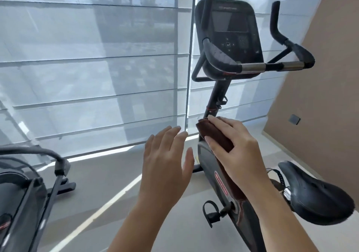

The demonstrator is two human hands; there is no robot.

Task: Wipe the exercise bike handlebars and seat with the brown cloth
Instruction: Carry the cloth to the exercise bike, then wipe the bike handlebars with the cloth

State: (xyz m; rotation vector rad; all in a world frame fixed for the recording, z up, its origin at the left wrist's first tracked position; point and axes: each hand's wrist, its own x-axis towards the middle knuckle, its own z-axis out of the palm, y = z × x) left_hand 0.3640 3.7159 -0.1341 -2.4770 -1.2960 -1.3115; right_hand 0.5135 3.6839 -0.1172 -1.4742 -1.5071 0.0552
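A black exercise bike stands in front of me, its console (229, 36) high in the middle. The handlebars (252, 66) wrap around the console, with upright grips at both sides. The black seat (314, 195) sits at the lower right. My right hand (237, 145) is shut on a brown cloth (215, 135), held in the air below the handlebars and in front of the bike's post; the cloth hangs down under my wrist. My left hand (169, 162) hovers just left of it, fingers apart, holding nothing.
Another exercise machine (29, 189) stands at the lower left. Large windows with pale blinds (93, 73) fill the wall ahead. A tan wall (320, 77) rises at the right. The bike's pedal (211, 213) sticks out low, near my right forearm.
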